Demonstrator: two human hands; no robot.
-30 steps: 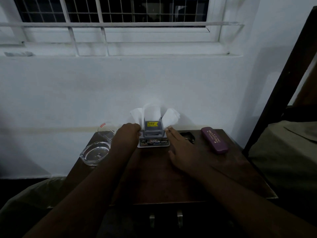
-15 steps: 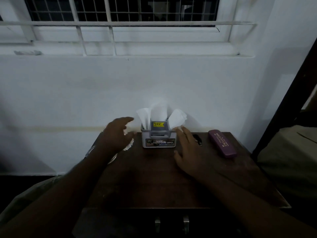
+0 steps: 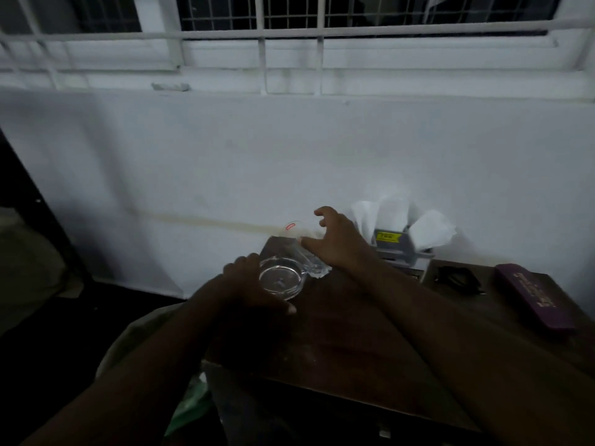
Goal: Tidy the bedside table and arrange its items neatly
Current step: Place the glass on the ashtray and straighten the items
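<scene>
Head view shows the left hand [image 3: 248,284] cupped around the glass ashtray [image 3: 281,281] at the bedside table [image 3: 354,342] corner, right hand [image 3: 335,243] spread, gripping nothing, nearing the drinking glass [image 3: 297,239]; better steady each before lifting.

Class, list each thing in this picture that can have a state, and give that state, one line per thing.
Glass ashtray: upright on the bedside table, left hand around it.
Drinking glass: right hand reaching, fingers spread.
Tissue holder: upright, tissues sticking out.
Purple case: shut, lying flat.
</scene>
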